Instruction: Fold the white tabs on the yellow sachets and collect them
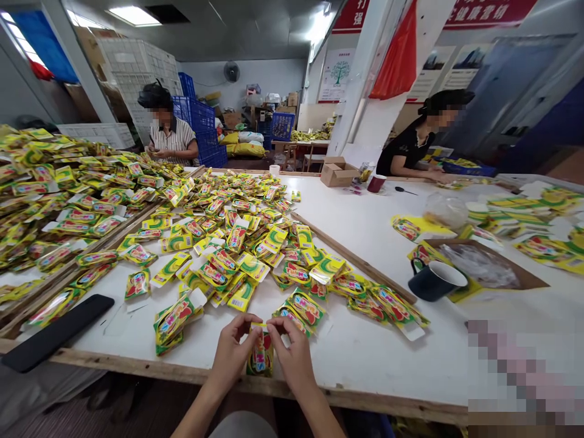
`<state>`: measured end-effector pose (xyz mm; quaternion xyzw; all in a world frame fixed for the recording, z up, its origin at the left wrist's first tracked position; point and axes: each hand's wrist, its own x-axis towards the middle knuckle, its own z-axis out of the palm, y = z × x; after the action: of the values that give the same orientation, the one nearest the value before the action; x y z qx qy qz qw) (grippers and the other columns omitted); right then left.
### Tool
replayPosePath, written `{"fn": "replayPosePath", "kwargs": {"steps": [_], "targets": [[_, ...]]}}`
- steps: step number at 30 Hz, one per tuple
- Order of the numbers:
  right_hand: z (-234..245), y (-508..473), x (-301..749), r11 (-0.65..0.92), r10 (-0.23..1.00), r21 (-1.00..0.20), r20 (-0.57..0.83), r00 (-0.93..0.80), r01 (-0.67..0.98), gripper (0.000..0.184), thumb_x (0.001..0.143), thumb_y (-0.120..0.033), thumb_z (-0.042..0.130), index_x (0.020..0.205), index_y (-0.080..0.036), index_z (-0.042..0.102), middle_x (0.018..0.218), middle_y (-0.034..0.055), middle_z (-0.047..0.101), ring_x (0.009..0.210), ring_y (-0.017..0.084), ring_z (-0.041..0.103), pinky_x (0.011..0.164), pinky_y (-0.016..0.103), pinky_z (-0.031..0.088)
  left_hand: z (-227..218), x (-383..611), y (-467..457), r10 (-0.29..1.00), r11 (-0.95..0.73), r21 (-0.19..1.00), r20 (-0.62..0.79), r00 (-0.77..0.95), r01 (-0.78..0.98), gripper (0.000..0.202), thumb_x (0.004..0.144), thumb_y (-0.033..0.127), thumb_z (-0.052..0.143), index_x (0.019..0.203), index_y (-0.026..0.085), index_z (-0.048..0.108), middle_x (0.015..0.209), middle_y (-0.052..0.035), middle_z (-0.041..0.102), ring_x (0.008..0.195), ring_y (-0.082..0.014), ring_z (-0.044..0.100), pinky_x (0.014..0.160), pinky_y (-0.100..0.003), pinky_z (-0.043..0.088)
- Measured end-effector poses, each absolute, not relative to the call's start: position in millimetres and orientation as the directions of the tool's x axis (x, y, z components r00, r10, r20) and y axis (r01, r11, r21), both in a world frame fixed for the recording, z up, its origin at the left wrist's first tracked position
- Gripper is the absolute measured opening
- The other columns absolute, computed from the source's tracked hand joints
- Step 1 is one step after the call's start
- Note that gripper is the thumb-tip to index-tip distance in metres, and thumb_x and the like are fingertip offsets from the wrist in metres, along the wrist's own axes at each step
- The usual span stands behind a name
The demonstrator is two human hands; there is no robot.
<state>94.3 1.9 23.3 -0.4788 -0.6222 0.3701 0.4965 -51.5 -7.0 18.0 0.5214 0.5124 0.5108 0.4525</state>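
Observation:
Near the table's front edge, my left hand [233, 348] and my right hand [292, 351] pinch the top end of a small yellow-green printed carton [260, 359] from either side. The carton stands or leans with its colourful face toward me; whether it touches the table I cannot tell. Just past my right hand lie a few similar cartons [301, 309]. A small stack of cartons [176, 322] sits to the left of my left hand. Behind both hands spreads a large heap of the same cartons [232, 243], some with white end flaps sticking out.
A black phone-like slab [59, 334] lies at the left front edge. Wooden strips [351, 252] divide the white table [365, 365]. A dark mug [435, 281] stands right, beside an open carton [493, 261] with clear plastic. Two people sit across the table; a small cardboard box [337, 172] stands farther back.

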Motion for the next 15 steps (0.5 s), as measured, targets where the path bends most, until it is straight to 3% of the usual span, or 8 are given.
{"fn": "replayPosePath", "kwargs": {"steps": [5, 10, 15], "targets": [[26.1, 6.5, 93.5, 0.261, 0.965, -0.930, 0.258, -0.048, 0.259, 0.021, 0.089, -0.036, 0.055, 0.079, -0.019, 0.063, 0.073, 0.0018, 0.066, 0.067, 0.017, 0.060, 0.064, 0.025, 0.047, 15.1, -49.4, -1.8, 0.996, -0.032, 0.999, 0.032, -0.084, 0.004, 0.023, 0.078, 0.036, 0.068, 0.089, 0.016, 0.066, 0.072, -0.0006, 0.064, 0.067, -0.0156, 0.058, 0.063, -0.023, 0.046], [21.5, 1.0, 94.5, 0.249, 0.968, -0.945, 0.244, -0.053, 0.210, 0.019, 0.088, -0.036, 0.056, 0.085, -0.019, 0.065, 0.079, 0.0038, 0.067, 0.072, 0.019, 0.062, 0.068, 0.027, 0.049, 9.4, -51.9, -4.8, 0.997, -0.009, 0.995, 0.002, -0.073, -0.103, 0.024, 0.076, 0.039, 0.070, 0.083, 0.016, 0.069, 0.076, -0.0031, 0.069, 0.074, -0.0186, 0.062, 0.068, -0.026, 0.049], [14.4, -5.0, 94.4, 0.246, 0.969, -0.961, 0.241, -0.055, 0.129, 0.016, 0.087, -0.033, 0.058, 0.086, -0.019, 0.065, 0.086, 0.0050, 0.067, 0.079, 0.019, 0.064, 0.070, 0.027, 0.050, 5.4, -54.0, -10.4, 0.999, 0.003, 0.994, -0.008, -0.050, -0.107, 0.023, 0.077, 0.036, 0.070, 0.090, 0.017, 0.070, 0.078, -0.0030, 0.071, 0.076, -0.0191, 0.064, 0.070, -0.027, 0.051]]}}
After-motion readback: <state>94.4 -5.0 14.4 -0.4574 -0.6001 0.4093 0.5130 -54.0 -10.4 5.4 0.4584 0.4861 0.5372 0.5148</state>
